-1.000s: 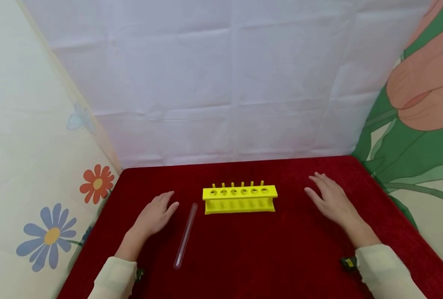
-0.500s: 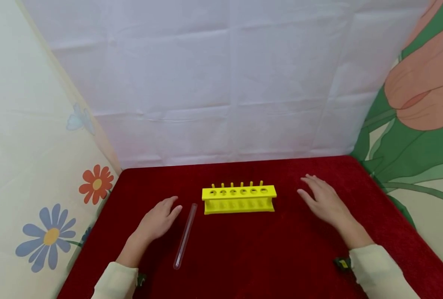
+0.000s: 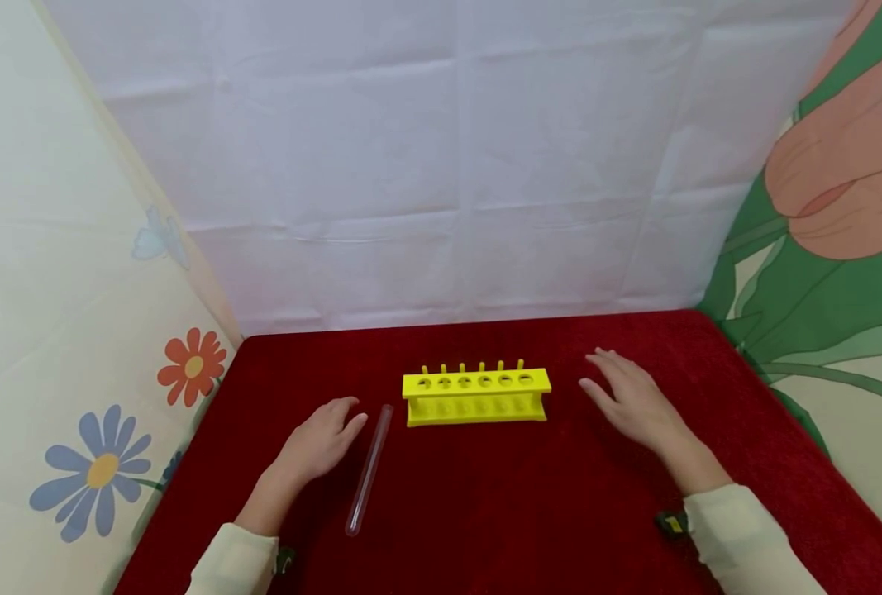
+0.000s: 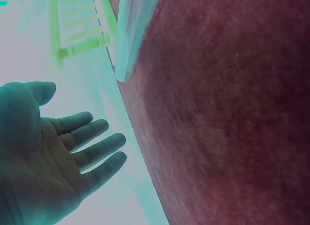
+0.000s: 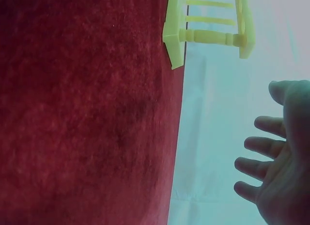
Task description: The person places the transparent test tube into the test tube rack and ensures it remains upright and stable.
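Observation:
A yellow test tube rack (image 3: 476,397) stands upright mid-table, with a row of holes along its top and a row of pegs behind them. To its left a clear test tube (image 3: 369,471) lies on the red cloth, its rounded end toward the person. My left hand (image 3: 316,442) is just left of the tube, fingers relaxed and holding nothing; the left wrist view shows its palm (image 4: 43,157) with fingers apart. On the other side of the rack, my right hand (image 3: 634,405) is also relaxed, and the right wrist view shows its fingers (image 5: 264,146) spread around nothing.
Red cloth (image 3: 500,512) covers the table. A white sheet (image 3: 441,165) hangs behind the far edge. Flower-printed panels stand at the left (image 3: 54,289) and right (image 3: 857,314) sides. Dark wrist devices sit by both cuffs.
Both hands have drifted inward: the left slightly right toward the tube, the right leftward toward the rack. Rack and tube have stayed in place.

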Action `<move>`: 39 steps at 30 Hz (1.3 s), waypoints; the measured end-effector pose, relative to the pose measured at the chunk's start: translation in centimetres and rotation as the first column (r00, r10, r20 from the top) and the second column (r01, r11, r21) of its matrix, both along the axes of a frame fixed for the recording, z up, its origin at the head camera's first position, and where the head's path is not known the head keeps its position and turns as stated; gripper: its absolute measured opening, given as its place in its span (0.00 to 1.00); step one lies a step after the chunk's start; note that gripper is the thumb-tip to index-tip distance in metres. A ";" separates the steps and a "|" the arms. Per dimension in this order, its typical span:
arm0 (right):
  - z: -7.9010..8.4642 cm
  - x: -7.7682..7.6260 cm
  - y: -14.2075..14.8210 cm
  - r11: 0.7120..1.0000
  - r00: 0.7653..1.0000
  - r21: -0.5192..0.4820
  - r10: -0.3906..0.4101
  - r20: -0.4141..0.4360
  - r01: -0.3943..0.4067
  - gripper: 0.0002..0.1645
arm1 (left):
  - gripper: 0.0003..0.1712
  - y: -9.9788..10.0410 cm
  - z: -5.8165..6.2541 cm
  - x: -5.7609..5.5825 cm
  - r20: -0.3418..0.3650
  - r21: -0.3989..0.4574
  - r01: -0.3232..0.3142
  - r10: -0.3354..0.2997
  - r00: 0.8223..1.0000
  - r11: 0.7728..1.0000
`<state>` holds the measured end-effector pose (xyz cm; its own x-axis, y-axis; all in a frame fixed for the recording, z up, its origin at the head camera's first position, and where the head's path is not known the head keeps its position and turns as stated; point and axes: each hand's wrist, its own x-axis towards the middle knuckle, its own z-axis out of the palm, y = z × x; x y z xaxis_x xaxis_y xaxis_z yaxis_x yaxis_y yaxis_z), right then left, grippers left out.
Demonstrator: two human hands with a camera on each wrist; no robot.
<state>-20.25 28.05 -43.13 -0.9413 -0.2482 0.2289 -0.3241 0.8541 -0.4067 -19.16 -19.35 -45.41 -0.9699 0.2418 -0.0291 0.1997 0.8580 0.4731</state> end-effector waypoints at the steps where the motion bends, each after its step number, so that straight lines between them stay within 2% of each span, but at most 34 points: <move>1: 0.0 0.0 -0.1 1.000 1.000 0.001 0.001 0.002 -0.001 0.32 | 0.32 0.1 0.0 0.0 -0.008 -0.002 0.001 -0.001 1.000 1.000; 19: 0.3 -0.2 -1.8 1.000 0.999 0.009 0.016 0.036 -0.016 0.32 | 0.28 0.8 -0.8 0.2 -0.008 -0.019 -0.013 0.013 1.000 1.000; 39: 0.3 -0.4 -3.4 0.999 0.998 0.005 0.035 0.049 -0.036 0.32 | 0.28 1.8 -0.7 0.8 0.014 -0.071 -0.035 0.036 0.999 0.997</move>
